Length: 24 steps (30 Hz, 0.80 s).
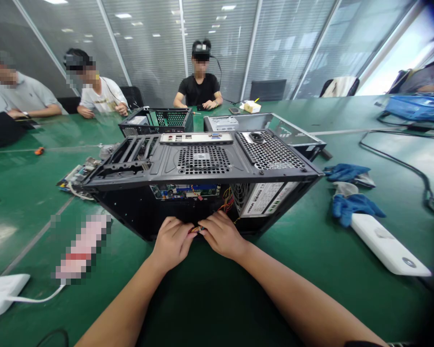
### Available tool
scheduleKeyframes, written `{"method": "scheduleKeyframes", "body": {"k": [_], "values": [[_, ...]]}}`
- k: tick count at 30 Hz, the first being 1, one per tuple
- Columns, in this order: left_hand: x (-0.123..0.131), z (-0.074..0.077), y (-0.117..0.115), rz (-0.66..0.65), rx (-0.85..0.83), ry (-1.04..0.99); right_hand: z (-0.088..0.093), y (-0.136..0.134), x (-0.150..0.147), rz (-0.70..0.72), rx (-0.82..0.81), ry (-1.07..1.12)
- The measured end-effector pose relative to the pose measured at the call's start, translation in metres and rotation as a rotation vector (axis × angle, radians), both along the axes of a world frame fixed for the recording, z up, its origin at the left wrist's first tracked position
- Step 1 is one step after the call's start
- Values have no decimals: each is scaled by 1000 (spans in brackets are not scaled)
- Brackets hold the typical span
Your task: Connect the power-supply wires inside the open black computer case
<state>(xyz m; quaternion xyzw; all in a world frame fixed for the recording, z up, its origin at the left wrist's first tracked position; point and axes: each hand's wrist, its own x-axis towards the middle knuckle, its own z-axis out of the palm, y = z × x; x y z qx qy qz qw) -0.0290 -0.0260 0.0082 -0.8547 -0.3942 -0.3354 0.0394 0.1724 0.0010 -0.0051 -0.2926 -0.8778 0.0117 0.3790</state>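
Note:
A black computer case (162, 166) stands before me with its vented back panel facing up and its near side open. Inside it show part of a motherboard (183, 191) and a power supply (264, 198) with a fan grille. From beside the supply, a bundle of coloured cables (227, 196) runs down to my hands. My left hand (172, 242) is closed in a pinch on the cables at the case's lower opening. My right hand (222, 234) pinches the same cables close beside it. The cable ends between my fingers are mostly hidden.
Behind the case stand another black case (159, 129) and a silver-grey case (296, 130). Loose circuit boards (80, 176) lie left. To the right are blue-grey gloves (358, 205), a white power bank (386, 243) and a black cable (401, 152). Several people (199, 86) sit across the table.

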Motion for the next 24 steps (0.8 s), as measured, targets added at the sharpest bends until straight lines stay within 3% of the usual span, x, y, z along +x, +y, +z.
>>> {"method": "scheduleKeyframes", "body": {"k": [13,17,24], "values": [[4,8,-1,-31,-333,-115,0,4,0,-66,71,-107],[0,2,3,-22,-311,-25,0,5,1,-62,72,-116],[-4,-8,8,51,-101,167,-1,7,-1,-59,37,-96]]}}
